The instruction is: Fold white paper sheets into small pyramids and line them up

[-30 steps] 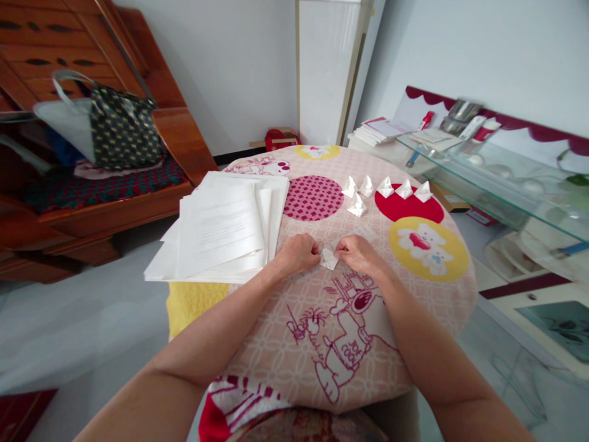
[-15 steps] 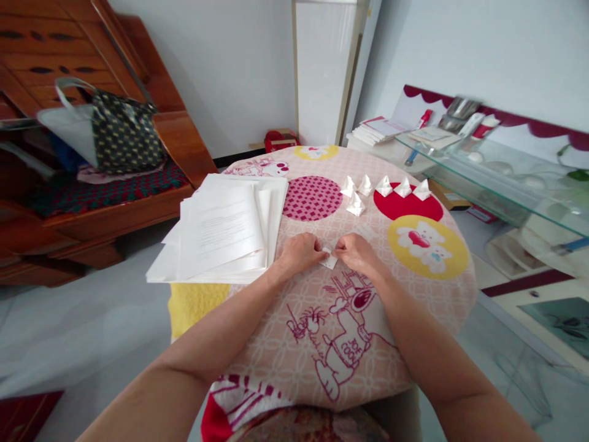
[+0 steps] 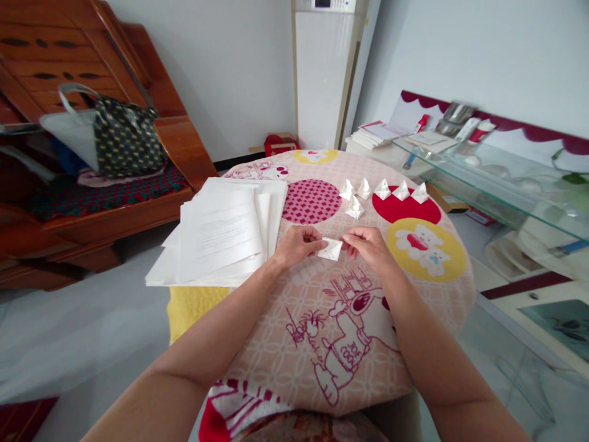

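Observation:
A small folded piece of white paper is held up between my hands over the patterned tablecloth. My left hand pinches its left edge with thumb and fingers. At its right corner, my right hand has thumb and forefinger pressed together on the paper. Beyond my hands, several small folded paper boats stand grouped on the cloth, some of them on the red circle. To the left of my hands lies a stack of white paper sheets, the top one printed.
A glass shelf with metal bowls and a paper pile stands to the right. On the left, a wooden bench carries a dotted bag. A yellow cloth hangs off the table's left side.
The folded paper has turned and lifted, and more of its face shows between my fingers. My right hand has shifted slightly right. The boats and the stack stay in place.

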A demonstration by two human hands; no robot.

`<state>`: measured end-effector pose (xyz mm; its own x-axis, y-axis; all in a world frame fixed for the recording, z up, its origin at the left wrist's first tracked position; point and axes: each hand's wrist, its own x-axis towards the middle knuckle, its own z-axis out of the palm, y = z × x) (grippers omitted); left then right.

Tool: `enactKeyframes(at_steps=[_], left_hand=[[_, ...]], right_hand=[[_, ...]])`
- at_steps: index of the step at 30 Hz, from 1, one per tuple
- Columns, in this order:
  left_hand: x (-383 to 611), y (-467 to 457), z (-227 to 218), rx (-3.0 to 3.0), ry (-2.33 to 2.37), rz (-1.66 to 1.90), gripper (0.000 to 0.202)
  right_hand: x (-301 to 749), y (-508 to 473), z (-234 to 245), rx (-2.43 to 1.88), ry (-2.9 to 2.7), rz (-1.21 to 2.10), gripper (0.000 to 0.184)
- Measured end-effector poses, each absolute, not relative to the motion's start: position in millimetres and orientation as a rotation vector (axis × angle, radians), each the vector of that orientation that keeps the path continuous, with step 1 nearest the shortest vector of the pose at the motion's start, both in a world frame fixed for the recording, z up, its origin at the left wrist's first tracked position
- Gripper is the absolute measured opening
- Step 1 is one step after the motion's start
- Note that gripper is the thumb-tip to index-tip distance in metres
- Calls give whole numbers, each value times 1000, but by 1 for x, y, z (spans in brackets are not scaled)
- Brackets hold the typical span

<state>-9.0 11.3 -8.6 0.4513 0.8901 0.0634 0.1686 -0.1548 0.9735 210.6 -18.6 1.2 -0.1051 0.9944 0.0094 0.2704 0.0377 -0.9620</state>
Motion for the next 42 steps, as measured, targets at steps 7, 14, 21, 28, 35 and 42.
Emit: enactKeyframes(at_steps=[7,14,21,28,35,42], left_hand=[[-10,8,-2,1573,876,968,31],[-8,-2,4,1773,964,1094,27],[-7,-9,10,1843,998,1148,27],[-4,-13,11,1823,1037,1172,26],[-5,-13,12,1759,984,1167,27],[-7,-8,10,1523,820,1043,39]], right_hand=[[205,-26,10,-1164,-1523,1127,27],[202,-29,11,-1193,-1522,1031,26],[198,-34,16,-1189,-1539,926,23],[195,-38,16,-1217,-1544,835,21],[193,-41,20,-1212,-1544,810,18],[194,-44,27,-1217,-1527,897,18]])
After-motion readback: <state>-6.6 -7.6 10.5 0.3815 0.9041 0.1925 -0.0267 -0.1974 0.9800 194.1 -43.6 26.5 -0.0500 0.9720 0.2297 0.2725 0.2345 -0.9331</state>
